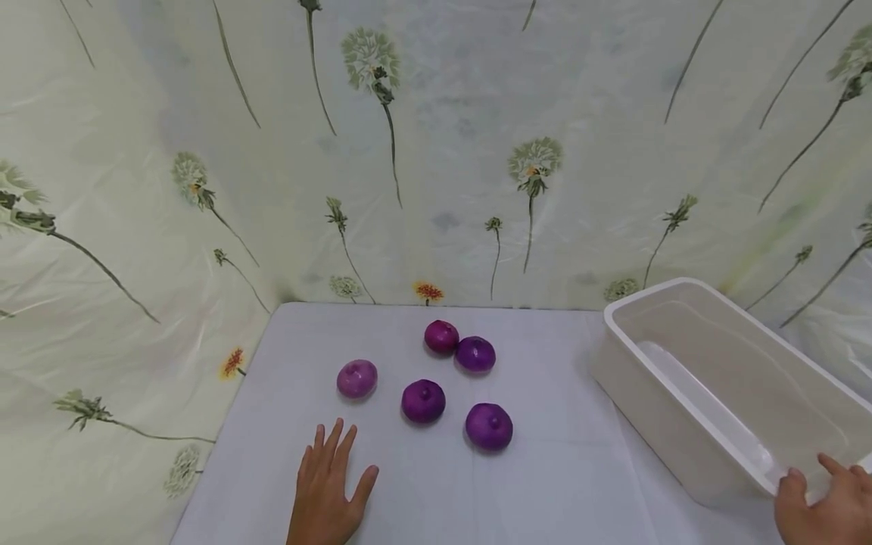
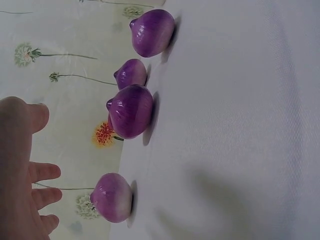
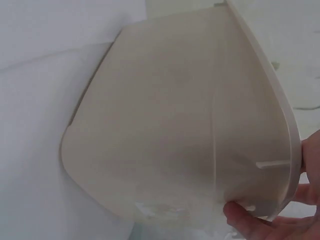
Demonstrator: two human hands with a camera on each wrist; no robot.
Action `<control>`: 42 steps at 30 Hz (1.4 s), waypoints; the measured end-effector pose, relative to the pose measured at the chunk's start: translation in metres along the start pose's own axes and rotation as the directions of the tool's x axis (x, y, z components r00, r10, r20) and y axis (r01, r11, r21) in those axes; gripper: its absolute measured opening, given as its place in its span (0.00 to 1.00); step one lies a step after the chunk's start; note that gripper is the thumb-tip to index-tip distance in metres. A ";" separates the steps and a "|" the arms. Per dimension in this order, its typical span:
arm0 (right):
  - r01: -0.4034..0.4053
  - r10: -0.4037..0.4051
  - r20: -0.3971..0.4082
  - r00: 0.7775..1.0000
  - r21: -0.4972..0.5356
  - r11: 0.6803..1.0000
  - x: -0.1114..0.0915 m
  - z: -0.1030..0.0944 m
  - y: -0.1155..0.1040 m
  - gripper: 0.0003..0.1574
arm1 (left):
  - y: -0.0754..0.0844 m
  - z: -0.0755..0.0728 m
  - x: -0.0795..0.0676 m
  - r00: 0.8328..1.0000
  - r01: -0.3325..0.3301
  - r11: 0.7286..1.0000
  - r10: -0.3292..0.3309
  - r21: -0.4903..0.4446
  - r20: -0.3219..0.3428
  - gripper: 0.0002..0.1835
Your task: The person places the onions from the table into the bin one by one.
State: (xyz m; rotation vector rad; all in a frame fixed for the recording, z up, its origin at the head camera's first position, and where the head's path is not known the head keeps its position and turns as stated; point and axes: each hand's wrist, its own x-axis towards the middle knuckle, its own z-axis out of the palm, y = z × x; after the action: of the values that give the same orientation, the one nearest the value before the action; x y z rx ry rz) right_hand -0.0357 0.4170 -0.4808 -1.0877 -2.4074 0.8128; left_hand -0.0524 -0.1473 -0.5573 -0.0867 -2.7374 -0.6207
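My left hand (image 1: pixel 328 484) is over the near left part of the white table, its fingers straight and spread, holding nothing. Just beyond its fingertips sits a pale purple onion (image 1: pixel 357 378). A darker purple onion (image 1: pixel 423 401) and another purple onion (image 1: pixel 489 427) lie to the right of that hand. Farther back, a reddish purple onion (image 1: pixel 441 337) sits right beside a deep purple onion (image 1: pixel 475 354). At the right, my right hand (image 1: pixel 827 503) grips the near rim of a deep off-white plastic bin (image 1: pixel 654 424). In the right wrist view its thumb (image 3: pixel 245 220) presses the outer wall.
A white cloth covers the table (image 1: pixel 559 484). Behind and left of it hangs a pale curtain (image 1: pixel 450 151) printed with dandelions. The bin stands at the table's right side, tilted slightly, its inside showing no contents.
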 end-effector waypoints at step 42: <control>-0.119 0.118 -0.035 0.992 -0.044 0.992 -0.002 0.001 0.002 0.36 | 0.072 0.054 0.026 0.947 -0.237 0.939 0.281 -0.249 0.158 0.32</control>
State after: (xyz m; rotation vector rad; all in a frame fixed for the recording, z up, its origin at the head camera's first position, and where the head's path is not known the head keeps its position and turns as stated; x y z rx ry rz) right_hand -0.0340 0.4166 -0.4830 -1.2623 -2.3645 0.7745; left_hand -0.0844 -0.0594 -0.5655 -0.5823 -2.7531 -0.8842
